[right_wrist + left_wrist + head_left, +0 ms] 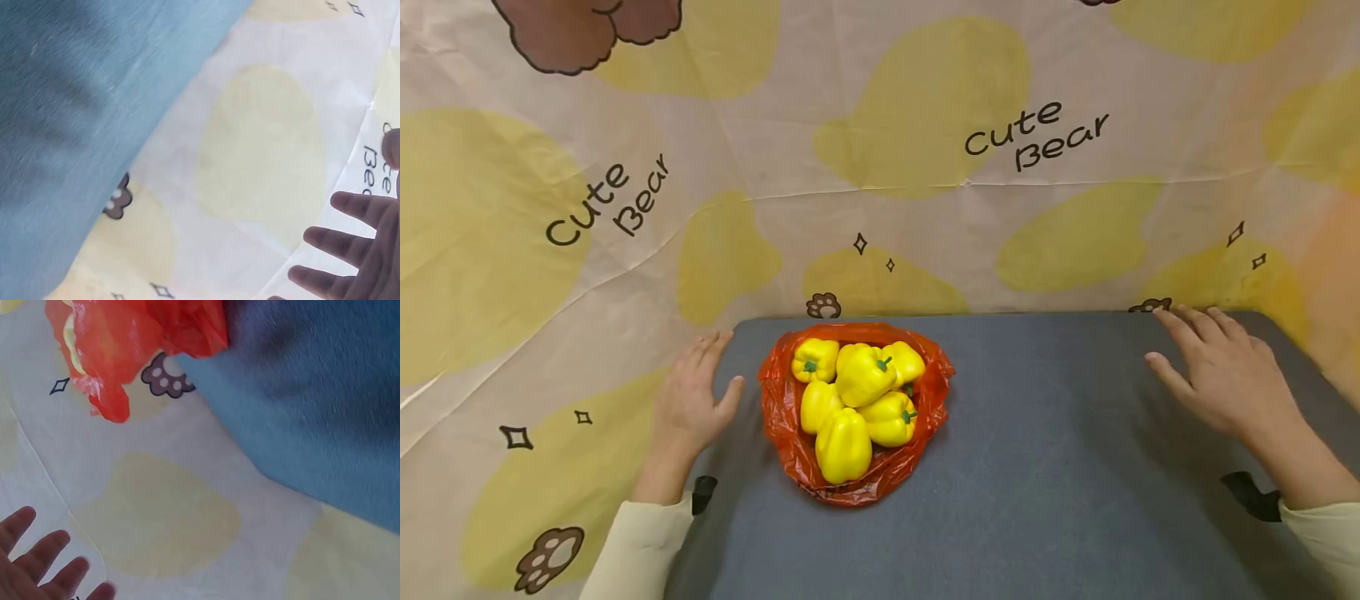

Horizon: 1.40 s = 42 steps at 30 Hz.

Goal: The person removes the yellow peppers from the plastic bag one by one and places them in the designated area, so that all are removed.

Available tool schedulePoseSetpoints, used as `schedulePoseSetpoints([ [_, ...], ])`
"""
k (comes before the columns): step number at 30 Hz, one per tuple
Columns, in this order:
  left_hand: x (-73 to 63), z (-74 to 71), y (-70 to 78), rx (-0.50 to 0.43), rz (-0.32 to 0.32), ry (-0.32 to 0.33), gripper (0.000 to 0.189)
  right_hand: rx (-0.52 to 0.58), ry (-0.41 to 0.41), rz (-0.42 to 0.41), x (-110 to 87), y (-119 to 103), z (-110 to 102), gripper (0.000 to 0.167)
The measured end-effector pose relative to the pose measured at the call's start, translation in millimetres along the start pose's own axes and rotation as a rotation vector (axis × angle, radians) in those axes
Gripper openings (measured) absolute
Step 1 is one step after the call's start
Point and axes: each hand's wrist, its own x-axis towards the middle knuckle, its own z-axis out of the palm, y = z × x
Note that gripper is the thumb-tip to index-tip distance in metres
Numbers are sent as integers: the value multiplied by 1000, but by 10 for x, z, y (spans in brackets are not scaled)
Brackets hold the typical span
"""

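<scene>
Several yellow bell peppers (865,377) with green stems sit inside a red plastic bag (781,425), whose mouth is spread wide. The bag stands on the left part of the grey table. Just left of it hovers my left hand (694,400), fingers extended, touching nothing. Far to the right, my right hand (1225,375) is held above the table with its fingers spread and nothing in it. In the left wrist view the bag (125,337) shows at the top, apart from the left fingertips (53,540). The right wrist view shows the right hand (369,250) holding nothing.
The grey table (1037,483) has rounded far corners. A cloth (925,108) printed with yellow patches, paw marks and "Cute Bear" lettering hangs behind it and along its left side. Dark straps (1253,497) show at both wrists, by the pale sleeves (643,542).
</scene>
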Motion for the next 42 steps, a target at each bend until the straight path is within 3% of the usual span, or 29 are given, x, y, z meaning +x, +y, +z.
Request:
schedulePoseSetpoints([
  [9, -139, 100, 98, -282, -153, -58, 55, 233, 56, -64, 58, -269, -56, 54],
  [14, -232, 152, 162, -383, -262, -126, 51, 370, 22, -51, 116, -501, -69, 49],
  [20, -311, 252, 196, -440, -341, -180, 50, 473, 31, -82, 201, -739, -53, 48],
  [42, -365, 403, 322, -546, -402, -212, 48, 789, -12, -190, 543, -1500, 171, 45],
])
